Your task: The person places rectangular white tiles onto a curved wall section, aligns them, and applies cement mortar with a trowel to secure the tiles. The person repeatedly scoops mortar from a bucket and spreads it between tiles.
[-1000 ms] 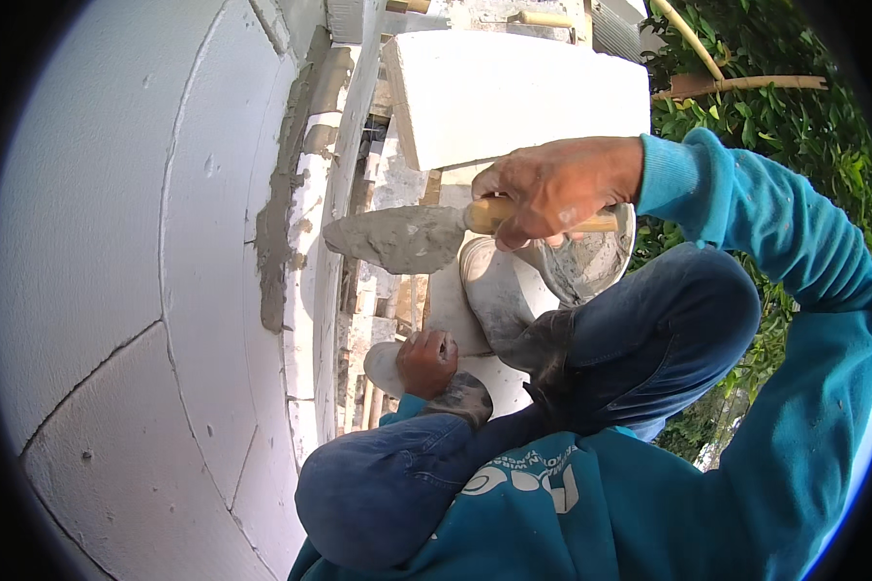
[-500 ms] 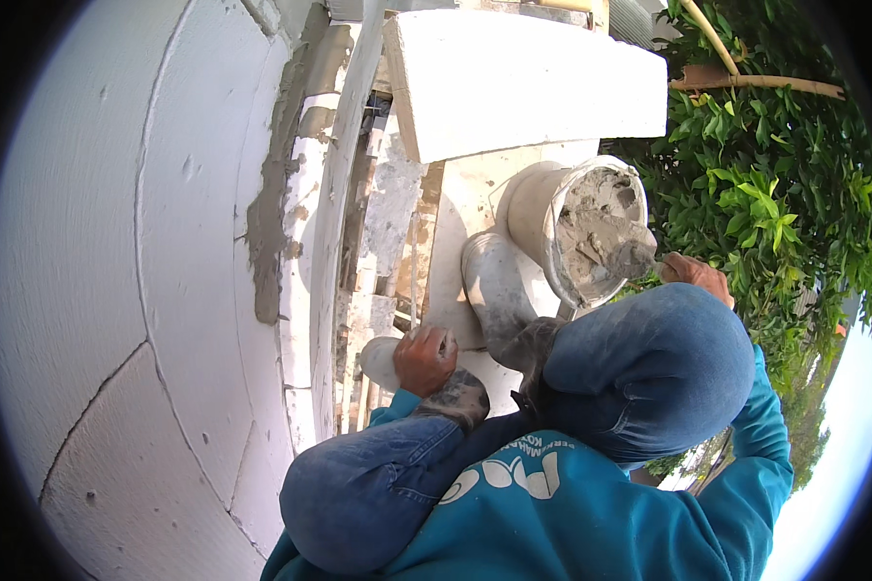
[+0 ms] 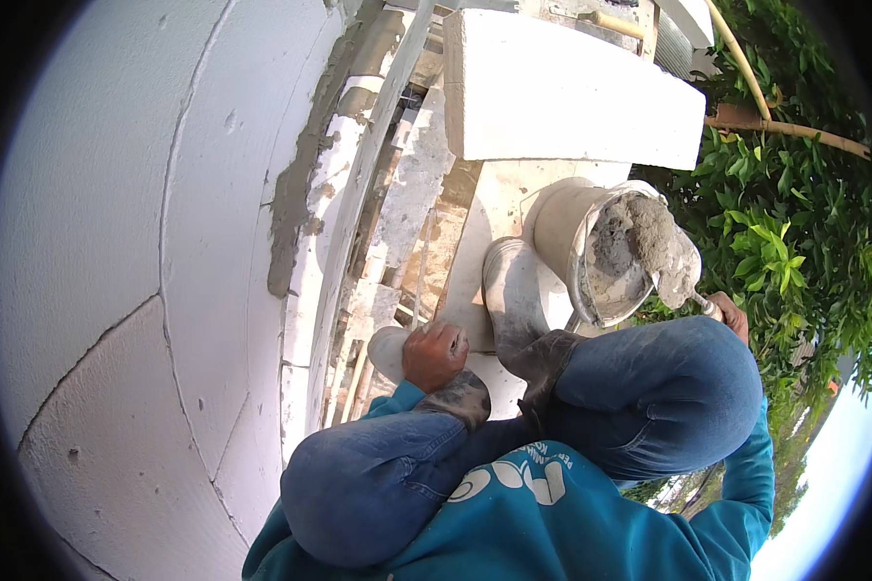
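My right hand [image 3: 732, 318] grips the handle of a trowel [image 3: 704, 302] at the right rim of a white bucket [image 3: 555, 230]. Wet grey mortar [image 3: 659, 232] fills much of the bucket and lies heaped toward the trowel's blade, coating it. The bucket is beside my right boot [image 3: 510, 290], just beyond my raised knee. My left hand [image 3: 436, 355] is curled into a loose fist above my left boot [image 3: 386, 352]. Whatever may be inside that fist is hidden.
A large white block [image 3: 576, 92] lies beyond the bucket. On the left rises a wall of pale blocks [image 3: 97, 242], with grey mortar smeared along its edge. An upright bar [image 3: 363, 184] runs beside it. Leafy branches [image 3: 794, 223] and a bamboo pole [image 3: 794, 131] border the right.
The trowel has risen and tilted at the bucket's right rim, and the mortar is now heaped up by it. The whole view has shifted slightly. My left hand remains a fist over the boot.
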`<action>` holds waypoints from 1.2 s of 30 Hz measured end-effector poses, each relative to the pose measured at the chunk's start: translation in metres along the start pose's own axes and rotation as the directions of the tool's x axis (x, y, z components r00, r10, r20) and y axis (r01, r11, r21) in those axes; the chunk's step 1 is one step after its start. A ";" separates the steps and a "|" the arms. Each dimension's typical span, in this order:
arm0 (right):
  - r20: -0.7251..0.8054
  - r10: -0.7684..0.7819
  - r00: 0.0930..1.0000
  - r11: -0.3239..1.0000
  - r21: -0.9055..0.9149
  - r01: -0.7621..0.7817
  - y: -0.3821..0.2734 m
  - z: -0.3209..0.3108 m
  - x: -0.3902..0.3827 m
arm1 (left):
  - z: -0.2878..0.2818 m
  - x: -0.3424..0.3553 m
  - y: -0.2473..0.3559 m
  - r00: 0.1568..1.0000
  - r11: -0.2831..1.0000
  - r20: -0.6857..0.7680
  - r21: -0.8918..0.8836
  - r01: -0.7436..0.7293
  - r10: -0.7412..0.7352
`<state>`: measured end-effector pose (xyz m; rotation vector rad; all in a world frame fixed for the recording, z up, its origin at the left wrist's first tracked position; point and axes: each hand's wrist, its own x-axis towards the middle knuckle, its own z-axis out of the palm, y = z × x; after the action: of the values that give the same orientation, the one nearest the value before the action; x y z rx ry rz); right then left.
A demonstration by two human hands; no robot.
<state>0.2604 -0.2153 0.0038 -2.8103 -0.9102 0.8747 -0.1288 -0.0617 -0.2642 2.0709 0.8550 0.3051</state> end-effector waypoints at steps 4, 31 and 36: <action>0.013 -0.341 0.940 0.937 0.084 0.339 -0.063 -0.023 0.057 | -0.001 -0.005 -0.003 1.000 1.000 0.029 0.014 -0.005 0.005; 0.253 -0.336 0.907 0.940 0.148 0.307 -0.294 0.376 0.109 | -0.006 -0.008 0.002 0.990 0.991 0.058 -0.036 0.130 -0.128; 0.230 -0.320 0.919 0.942 0.178 0.283 -0.283 0.375 0.118 | 0.002 -0.007 0.001 0.993 0.995 -0.062 -0.038 0.096 -0.098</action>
<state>-0.0096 0.0410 -0.3057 -2.3839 -1.2210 1.2150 -0.1322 -0.0681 -0.2638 1.9887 0.9789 0.3323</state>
